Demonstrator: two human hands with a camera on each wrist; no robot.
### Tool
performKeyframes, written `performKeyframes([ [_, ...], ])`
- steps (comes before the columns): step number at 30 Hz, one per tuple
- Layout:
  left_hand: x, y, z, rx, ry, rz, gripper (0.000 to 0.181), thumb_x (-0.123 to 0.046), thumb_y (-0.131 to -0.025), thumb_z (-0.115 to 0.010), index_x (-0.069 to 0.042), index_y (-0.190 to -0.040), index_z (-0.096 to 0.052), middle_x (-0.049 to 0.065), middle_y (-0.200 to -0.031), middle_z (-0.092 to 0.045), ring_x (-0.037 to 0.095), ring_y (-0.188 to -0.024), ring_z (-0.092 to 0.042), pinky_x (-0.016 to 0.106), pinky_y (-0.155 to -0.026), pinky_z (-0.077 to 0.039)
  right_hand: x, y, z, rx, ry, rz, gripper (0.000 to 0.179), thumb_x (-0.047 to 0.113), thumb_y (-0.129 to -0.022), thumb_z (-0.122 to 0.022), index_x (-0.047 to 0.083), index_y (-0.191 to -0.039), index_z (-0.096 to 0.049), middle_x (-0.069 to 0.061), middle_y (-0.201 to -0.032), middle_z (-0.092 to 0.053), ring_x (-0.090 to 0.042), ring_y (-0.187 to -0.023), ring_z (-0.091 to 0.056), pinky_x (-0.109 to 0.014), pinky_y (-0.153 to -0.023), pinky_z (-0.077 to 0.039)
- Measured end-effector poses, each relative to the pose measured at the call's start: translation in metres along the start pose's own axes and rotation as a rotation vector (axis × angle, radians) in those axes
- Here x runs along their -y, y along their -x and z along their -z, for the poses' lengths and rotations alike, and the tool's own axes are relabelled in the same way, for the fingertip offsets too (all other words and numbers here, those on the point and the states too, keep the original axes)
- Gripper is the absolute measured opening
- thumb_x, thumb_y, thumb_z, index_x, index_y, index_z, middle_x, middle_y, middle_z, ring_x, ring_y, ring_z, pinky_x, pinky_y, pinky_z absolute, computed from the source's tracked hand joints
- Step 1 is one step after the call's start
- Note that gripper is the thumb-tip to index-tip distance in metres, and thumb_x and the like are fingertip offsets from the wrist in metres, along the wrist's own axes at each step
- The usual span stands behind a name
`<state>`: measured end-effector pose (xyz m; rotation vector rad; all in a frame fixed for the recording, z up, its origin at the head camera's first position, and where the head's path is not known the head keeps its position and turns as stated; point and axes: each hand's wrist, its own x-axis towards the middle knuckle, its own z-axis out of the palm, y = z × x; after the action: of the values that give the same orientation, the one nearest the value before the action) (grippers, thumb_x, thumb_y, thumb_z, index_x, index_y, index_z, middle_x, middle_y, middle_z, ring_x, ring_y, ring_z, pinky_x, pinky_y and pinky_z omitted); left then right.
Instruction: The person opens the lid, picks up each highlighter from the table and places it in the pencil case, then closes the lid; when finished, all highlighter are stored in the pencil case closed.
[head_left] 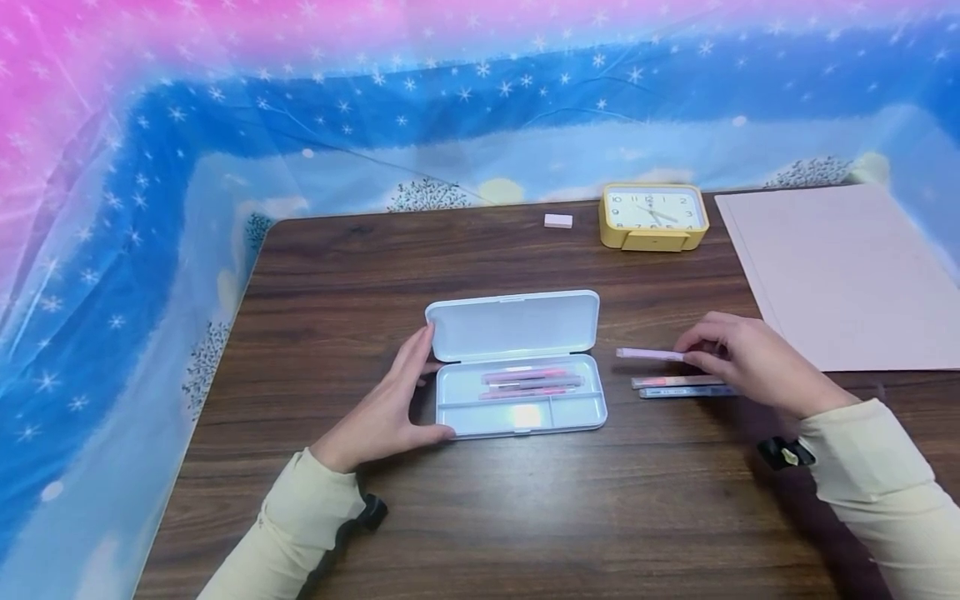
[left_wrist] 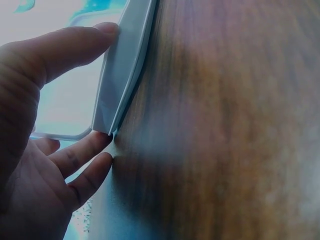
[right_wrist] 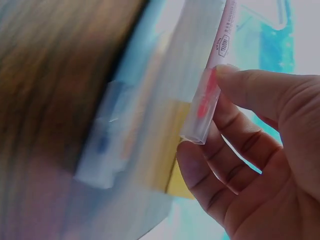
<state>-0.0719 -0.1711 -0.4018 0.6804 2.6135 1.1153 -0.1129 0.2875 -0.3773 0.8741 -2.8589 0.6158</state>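
A white pencil case [head_left: 491, 421] lies with its lid [head_left: 517, 327] raised, and several slim pens [head_left: 528, 384] rest in its long upper compartment. My left hand [head_left: 386, 408] holds the case's left end, thumb at the front corner and fingers by the lid's side; the left wrist view shows the thumb on the case wall [left_wrist: 122, 70]. To the right of the case, my right hand [head_left: 757, 362] pinches a pale pink highlighter pen [right_wrist: 212, 82] with a clear cap between thumb and fingers. Two more pens lie just below it, a pinkish one [head_left: 660, 382] and a blue one [head_left: 675, 392].
A yellow clock [head_left: 654, 218] stands at the back of the wooden table [head_left: 360, 292], with a small pink eraser [head_left: 558, 221] to its left. A large pale pink sheet or folder [head_left: 855, 275] lies at the right. Patterned cloth [head_left: 480, 108] hangs behind the table.
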Motion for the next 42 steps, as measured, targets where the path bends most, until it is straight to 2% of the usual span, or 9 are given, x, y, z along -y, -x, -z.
performKeyframes([
  [5,0.0,0.0,0.001,-0.001,-0.009,0.002,0.128,-0.03,-0.075,-0.087,-0.025,-0.158,0.01,0.006,-0.166,0.002,0.022,-0.137,-0.046,0.048,-0.116,-0.032,0.018,-0.006,0.004,-0.021,-0.03,0.026,0.017,0.007,-0.084,-0.077,0.021,-0.092,-0.072,0.012,-0.085,-0.064,0.001,-0.073,-0.054,-0.023,-0.062,-0.047],
  [10,0.0,-0.001,0.001,-0.001,-0.011,0.0,0.128,-0.029,-0.075,-0.087,-0.025,-0.158,0.01,0.006,-0.166,0.002,0.022,-0.137,-0.047,0.048,-0.116,-0.033,0.043,-0.017,0.002,0.029,-0.075,0.014,0.015,0.009,-0.086,-0.075,0.022,-0.094,-0.072,0.013,-0.085,-0.063,0.0,-0.072,-0.054,-0.023,-0.063,-0.047],
  [17,0.001,-0.002,0.0,0.0,-0.01,0.004,0.129,-0.028,-0.074,-0.087,-0.025,-0.158,0.01,0.007,-0.166,0.001,0.022,-0.137,-0.047,0.048,-0.115,-0.034,0.069,-0.037,-0.015,0.121,-0.096,0.024,0.012,0.011,-0.09,-0.071,0.021,-0.094,-0.073,0.009,-0.09,-0.065,-0.004,-0.077,-0.057,-0.03,-0.071,-0.05],
  [22,0.001,-0.002,0.0,0.001,-0.01,0.01,0.129,-0.029,-0.074,-0.087,-0.026,-0.158,0.011,0.007,-0.166,0.002,0.023,-0.137,-0.047,0.048,-0.116,-0.033,0.084,-0.049,-0.031,0.158,-0.134,0.043,0.012,0.01,-0.091,-0.07,0.018,-0.097,-0.074,0.005,-0.095,-0.067,-0.008,-0.083,-0.06,-0.034,-0.075,-0.053],
  [28,0.001,-0.001,-0.001,0.0,-0.004,0.007,0.129,-0.03,-0.075,-0.087,-0.026,-0.158,0.011,0.006,-0.166,0.002,0.022,-0.137,-0.046,0.048,-0.116,-0.032,0.096,-0.06,-0.048,0.197,-0.123,0.08,0.012,0.011,-0.09,-0.071,0.017,-0.1,-0.074,0.005,-0.092,-0.066,-0.007,-0.081,-0.059,-0.031,-0.074,-0.053],
  [35,0.001,-0.001,-0.001,-0.002,-0.006,-0.002,0.129,-0.03,-0.075,-0.087,-0.026,-0.158,0.011,0.006,-0.166,0.002,0.022,-0.137,-0.047,0.047,-0.116,-0.033,0.104,-0.067,-0.058,0.199,-0.093,0.102,0.01,0.013,-0.089,-0.072,0.017,-0.098,-0.075,0.006,-0.089,-0.064,-0.007,-0.079,-0.058,-0.031,-0.073,-0.052],
  [42,0.002,0.0,0.0,-0.002,-0.002,-0.003,0.128,-0.03,-0.075,-0.087,-0.025,-0.158,0.011,0.006,-0.166,0.002,0.022,-0.137,-0.046,0.048,-0.116,-0.033,0.107,-0.069,-0.06,0.221,-0.118,0.058,0.011,0.015,-0.089,-0.073,0.019,-0.099,-0.074,0.008,-0.089,-0.063,-0.006,-0.076,-0.055,-0.028,-0.07,-0.05],
])
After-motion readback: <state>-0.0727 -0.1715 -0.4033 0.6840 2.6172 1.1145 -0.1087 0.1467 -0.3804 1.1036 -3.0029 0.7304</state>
